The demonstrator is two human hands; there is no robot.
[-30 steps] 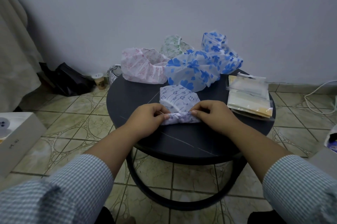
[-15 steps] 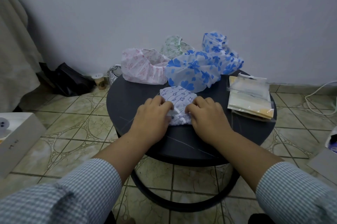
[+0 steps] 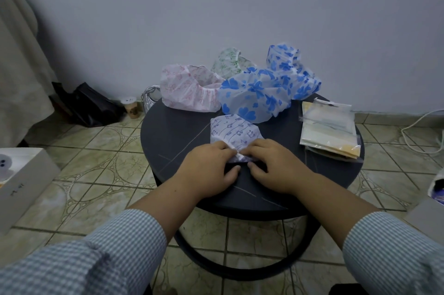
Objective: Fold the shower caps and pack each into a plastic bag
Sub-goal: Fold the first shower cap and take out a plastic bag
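A white shower cap with purple music notes lies folded on the round dark table. My left hand and my right hand rest side by side on its near edge, fingers laid flat and pressing it down, thumbs on the table. They hide the cap's near part. Behind it lie a pink-patterned cap, a blue-flower cap, a second blue-flower cap and a green-patterned cap. A stack of clear plastic bags sits at the table's right.
A white box stands on the tiled floor at the left. A black bag and a small jar lie by the wall. A white cable runs along the floor at the right.
Both hands pinched the cap's near edge, brought it away from me over the cap, then came back toward me and now lie flat on the fold.
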